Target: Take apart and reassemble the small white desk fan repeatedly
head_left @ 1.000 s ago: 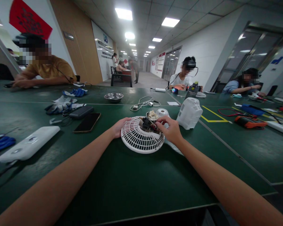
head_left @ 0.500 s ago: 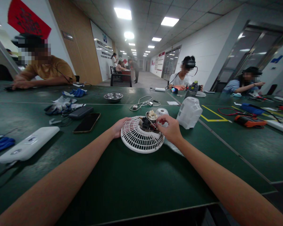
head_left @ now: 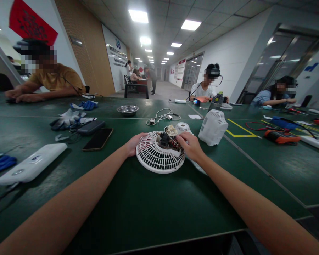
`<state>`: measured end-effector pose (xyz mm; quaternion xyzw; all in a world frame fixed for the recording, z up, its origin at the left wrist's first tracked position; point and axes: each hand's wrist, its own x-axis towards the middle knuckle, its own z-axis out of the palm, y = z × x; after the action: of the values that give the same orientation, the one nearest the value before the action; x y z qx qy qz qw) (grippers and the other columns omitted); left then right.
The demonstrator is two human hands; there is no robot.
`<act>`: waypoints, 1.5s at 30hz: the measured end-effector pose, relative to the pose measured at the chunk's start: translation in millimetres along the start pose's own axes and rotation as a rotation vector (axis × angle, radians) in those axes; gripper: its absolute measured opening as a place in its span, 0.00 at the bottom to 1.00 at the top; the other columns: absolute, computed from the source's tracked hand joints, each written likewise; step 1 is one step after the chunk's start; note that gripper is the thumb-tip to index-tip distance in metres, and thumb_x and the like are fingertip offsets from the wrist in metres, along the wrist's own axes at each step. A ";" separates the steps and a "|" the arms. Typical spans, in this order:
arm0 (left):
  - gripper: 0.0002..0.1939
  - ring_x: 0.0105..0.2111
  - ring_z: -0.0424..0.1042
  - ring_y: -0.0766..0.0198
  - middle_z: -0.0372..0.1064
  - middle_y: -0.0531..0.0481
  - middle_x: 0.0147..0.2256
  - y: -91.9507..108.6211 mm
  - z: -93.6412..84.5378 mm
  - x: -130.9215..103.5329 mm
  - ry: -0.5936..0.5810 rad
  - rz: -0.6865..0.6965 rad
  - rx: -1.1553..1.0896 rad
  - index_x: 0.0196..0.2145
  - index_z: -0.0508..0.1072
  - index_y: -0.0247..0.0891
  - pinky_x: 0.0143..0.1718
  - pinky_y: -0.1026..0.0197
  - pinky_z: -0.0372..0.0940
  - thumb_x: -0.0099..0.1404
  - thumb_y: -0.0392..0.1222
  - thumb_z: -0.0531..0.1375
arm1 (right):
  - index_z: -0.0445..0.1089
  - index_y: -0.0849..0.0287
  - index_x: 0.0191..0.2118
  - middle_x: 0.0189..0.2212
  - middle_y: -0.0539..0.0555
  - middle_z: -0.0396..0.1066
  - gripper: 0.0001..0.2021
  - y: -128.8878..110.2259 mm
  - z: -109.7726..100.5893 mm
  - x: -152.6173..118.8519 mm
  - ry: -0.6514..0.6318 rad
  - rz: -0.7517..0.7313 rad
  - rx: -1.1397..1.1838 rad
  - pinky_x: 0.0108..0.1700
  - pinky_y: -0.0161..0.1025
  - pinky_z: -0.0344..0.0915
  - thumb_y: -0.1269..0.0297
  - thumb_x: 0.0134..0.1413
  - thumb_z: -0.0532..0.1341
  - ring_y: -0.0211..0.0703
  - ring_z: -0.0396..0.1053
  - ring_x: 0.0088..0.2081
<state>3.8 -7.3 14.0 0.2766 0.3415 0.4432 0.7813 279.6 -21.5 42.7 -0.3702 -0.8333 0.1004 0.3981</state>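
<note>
A round white fan grille point(head_left: 159, 161) is tilted above the green table, with a dark motor assembly point(head_left: 165, 140) and thin wires at its upper middle. Fingers of my left hand point(head_left: 134, 144) are closed on the grille's left rim. My right hand point(head_left: 190, 146) is pinched at the motor's right side; what its fingertips hold is too small to make out. A cream-coloured gear part point(head_left: 171, 130) sits at the top of the assembly. Behind my right hand stands a white rounded part point(head_left: 183, 126), partly hidden. To its right is a white plastic housing point(head_left: 213, 127).
On the left lie a phone point(head_left: 98, 139), a white power bank point(head_left: 33, 163), a dark power bank point(head_left: 91, 127) and gloves point(head_left: 69, 118). A metal bowl point(head_left: 127, 110) and white cable point(head_left: 163, 116) are farther back. An orange multimeter point(head_left: 281, 137) lies right. Several people sit around the table.
My right hand's fingers have drawn closer together and turned slightly down at the motor. My left hand and the grille have hardly moved.
</note>
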 end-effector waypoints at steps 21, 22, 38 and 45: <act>0.12 0.30 0.77 0.58 0.76 0.40 0.30 -0.3 7.6 -4.1 0.027 0.004 0.001 0.40 0.73 0.27 0.38 0.56 0.73 0.67 0.36 0.51 | 0.70 0.58 0.34 0.30 0.51 0.70 0.09 4.1 5.5 -0.4 0.035 0.075 0.188 0.33 0.36 0.62 0.58 0.58 0.58 0.39 0.66 0.31; 0.12 0.30 0.77 0.58 0.76 0.40 0.30 -0.3 7.1 -3.4 0.031 0.007 -0.001 0.40 0.73 0.27 0.38 0.56 0.73 0.67 0.36 0.51 | 0.70 0.58 0.34 0.30 0.51 0.70 0.09 4.0 5.6 -0.7 0.040 0.076 0.190 0.33 0.36 0.63 0.58 0.58 0.58 0.39 0.66 0.31; 0.13 0.31 0.78 0.56 0.76 0.39 0.31 -0.5 3.3 -0.3 0.028 -0.011 -0.001 0.42 0.72 0.28 0.39 0.54 0.73 0.67 0.37 0.51 | 0.66 0.57 0.34 0.31 0.50 0.66 0.05 -4.6 4.3 -1.2 0.096 0.015 0.229 0.34 0.36 0.64 0.70 0.49 0.59 0.39 0.65 0.34; 0.13 0.32 0.77 0.57 0.76 0.38 0.32 0.3 6.2 -3.2 0.020 -0.019 -0.005 0.42 0.72 0.27 0.40 0.55 0.73 0.67 0.37 0.52 | 0.68 0.57 0.34 0.31 0.50 0.68 0.04 -1.9 3.4 -3.2 0.090 0.054 0.297 0.33 0.36 0.64 0.65 0.52 0.61 0.38 0.66 0.32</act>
<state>7.3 -10.8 19.0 0.2671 0.3509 0.4394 0.7826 277.4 -24.6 39.4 -0.3336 -0.7803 0.2165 0.4827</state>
